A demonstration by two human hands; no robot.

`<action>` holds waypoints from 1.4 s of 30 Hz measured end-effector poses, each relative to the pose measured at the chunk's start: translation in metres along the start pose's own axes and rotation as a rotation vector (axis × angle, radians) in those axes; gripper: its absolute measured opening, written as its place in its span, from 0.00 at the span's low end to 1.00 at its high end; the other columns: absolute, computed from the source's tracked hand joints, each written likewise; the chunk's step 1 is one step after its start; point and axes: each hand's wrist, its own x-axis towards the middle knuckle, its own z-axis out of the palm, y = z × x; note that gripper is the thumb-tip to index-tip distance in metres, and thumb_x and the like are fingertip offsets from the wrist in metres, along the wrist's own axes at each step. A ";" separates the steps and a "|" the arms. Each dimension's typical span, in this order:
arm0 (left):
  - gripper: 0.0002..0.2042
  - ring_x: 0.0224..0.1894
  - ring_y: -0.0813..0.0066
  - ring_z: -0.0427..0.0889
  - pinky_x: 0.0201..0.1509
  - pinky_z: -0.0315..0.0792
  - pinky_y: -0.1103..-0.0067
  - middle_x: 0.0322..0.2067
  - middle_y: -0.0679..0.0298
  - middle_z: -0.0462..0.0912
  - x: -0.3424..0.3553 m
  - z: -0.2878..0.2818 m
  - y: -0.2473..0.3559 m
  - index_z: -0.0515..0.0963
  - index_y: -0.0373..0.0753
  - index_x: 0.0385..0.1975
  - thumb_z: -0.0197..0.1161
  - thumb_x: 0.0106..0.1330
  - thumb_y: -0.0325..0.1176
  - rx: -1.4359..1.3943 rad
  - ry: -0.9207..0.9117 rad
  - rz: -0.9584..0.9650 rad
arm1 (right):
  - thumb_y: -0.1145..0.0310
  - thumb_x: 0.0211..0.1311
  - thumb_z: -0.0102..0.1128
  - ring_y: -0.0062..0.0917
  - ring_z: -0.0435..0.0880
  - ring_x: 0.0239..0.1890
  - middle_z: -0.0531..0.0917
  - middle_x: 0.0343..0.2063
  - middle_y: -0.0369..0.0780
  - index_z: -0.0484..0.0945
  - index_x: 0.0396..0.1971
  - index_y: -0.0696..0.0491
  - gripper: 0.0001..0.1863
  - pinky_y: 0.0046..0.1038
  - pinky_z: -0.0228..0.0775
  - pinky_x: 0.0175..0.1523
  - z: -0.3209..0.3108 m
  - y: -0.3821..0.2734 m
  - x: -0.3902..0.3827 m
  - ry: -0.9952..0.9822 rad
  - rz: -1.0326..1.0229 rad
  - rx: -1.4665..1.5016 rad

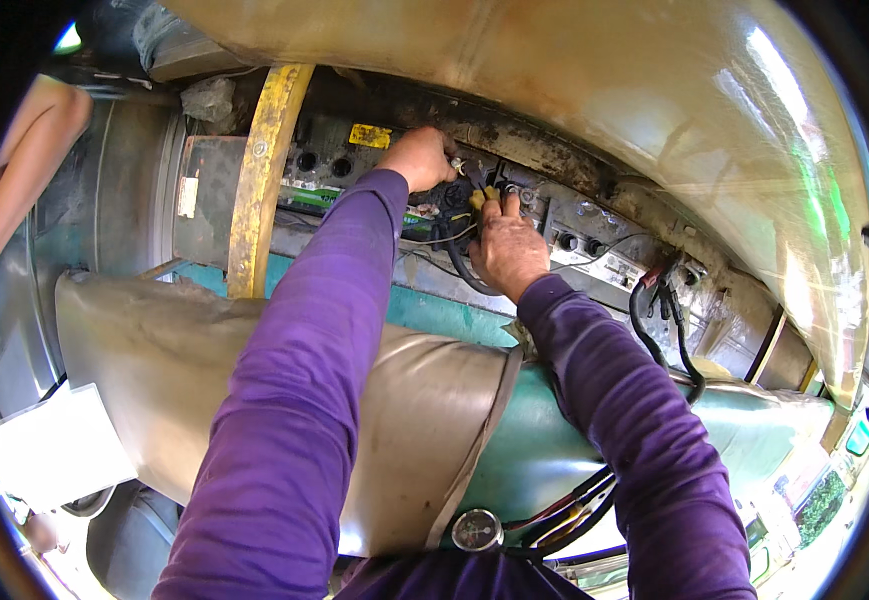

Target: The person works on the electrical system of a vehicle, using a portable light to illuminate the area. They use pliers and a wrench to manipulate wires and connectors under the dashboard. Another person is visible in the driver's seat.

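Both purple-sleeved arms reach into a grimy compartment of batteries (pixel 329 150). My left hand (pixel 416 160) has its fingers curled at a small pale metal piece near a battery top; what exactly they grip is too small to tell. Just right of it, my right hand (pixel 506 245) is closed on a yellow-handled tool (pixel 484 196) that looks like pliers, beside a terminal. A thick black cable (pixel 459 260) runs down behind that hand, and thin wires lie around. Further right, more black cables (pixel 666 320) hang from a clamped terminal.
A yellow post (pixel 259 180) stands left of the batteries. A raised tan panel (pixel 604 70) overhangs them. Below are a tan cover (pixel 134 350), a teal cushion (pixel 714 460), a round gauge (pixel 477 530) with cables, and a white sheet (pixel 59 445). Someone's bare leg (pixel 24 170) is at far left.
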 end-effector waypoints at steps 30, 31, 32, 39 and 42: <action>0.14 0.47 0.43 0.85 0.53 0.79 0.57 0.40 0.45 0.87 -0.004 0.018 0.004 0.85 0.37 0.43 0.71 0.57 0.33 0.298 0.185 0.167 | 0.62 0.64 0.60 0.55 0.81 0.57 0.71 0.57 0.59 0.65 0.63 0.64 0.31 0.44 0.78 0.60 -0.004 0.000 -0.006 0.010 -0.010 0.109; 0.14 0.47 0.43 0.85 0.53 0.79 0.57 0.40 0.45 0.87 -0.004 0.018 0.005 0.85 0.37 0.42 0.71 0.57 0.33 0.286 0.197 0.176 | 0.62 0.64 0.61 0.54 0.80 0.58 0.71 0.58 0.59 0.65 0.62 0.64 0.32 0.44 0.77 0.61 -0.004 -0.001 -0.007 -0.152 0.013 0.127; 0.14 0.47 0.43 0.85 0.54 0.79 0.57 0.41 0.45 0.87 -0.004 0.017 0.005 0.85 0.36 0.42 0.71 0.57 0.34 0.278 0.189 0.175 | 0.61 0.63 0.60 0.53 0.79 0.59 0.71 0.59 0.61 0.66 0.62 0.65 0.32 0.44 0.75 0.63 -0.006 0.000 -0.005 -0.073 -0.017 0.167; 0.15 0.49 0.46 0.86 0.57 0.80 0.59 0.42 0.45 0.87 -0.005 0.009 0.013 0.85 0.34 0.43 0.72 0.58 0.33 0.311 0.091 0.165 | 0.60 0.63 0.60 0.54 0.80 0.57 0.73 0.56 0.60 0.70 0.59 0.65 0.30 0.45 0.74 0.64 -0.013 0.010 0.003 0.135 0.069 0.253; 0.19 0.49 0.46 0.86 0.56 0.79 0.58 0.42 0.46 0.88 -0.007 0.007 0.017 0.85 0.37 0.47 0.75 0.56 0.37 0.342 0.150 0.234 | 0.61 0.61 0.59 0.57 0.79 0.56 0.76 0.53 0.63 0.72 0.56 0.65 0.28 0.47 0.73 0.63 -0.020 0.019 0.007 0.194 0.097 0.346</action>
